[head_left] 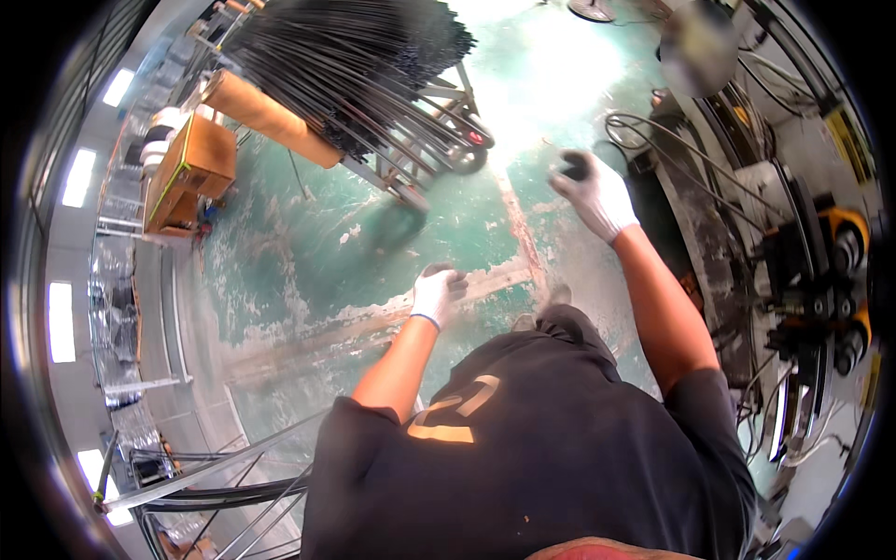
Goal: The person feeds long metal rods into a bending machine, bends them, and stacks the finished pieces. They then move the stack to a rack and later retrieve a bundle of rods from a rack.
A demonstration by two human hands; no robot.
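Note:
My left hand (438,293), in a white glove with grey on the fingers, hangs over the green floor in front of my body. Its fingers are loosely bent, and nothing shows in them. Further forward and to the right, my right hand (595,194) wears a similar glove. Its fingers curve with a gap at the thumb; the dark patch there looks like the glove's palm. Neither hand touches anything. Ahead, left of my right hand, a wheeled metal cart (392,177) carries a large bundle of long, thin black rods or strips (327,56).
A brown roll (271,117) lies against the cart's left side, near cardboard boxes (201,168). Along the right runs a machine bench (695,210) with looping cables and yellow-black units (845,243). A metal rack (215,476) holding black strips stands at lower left. The green floor (308,252) is worn.

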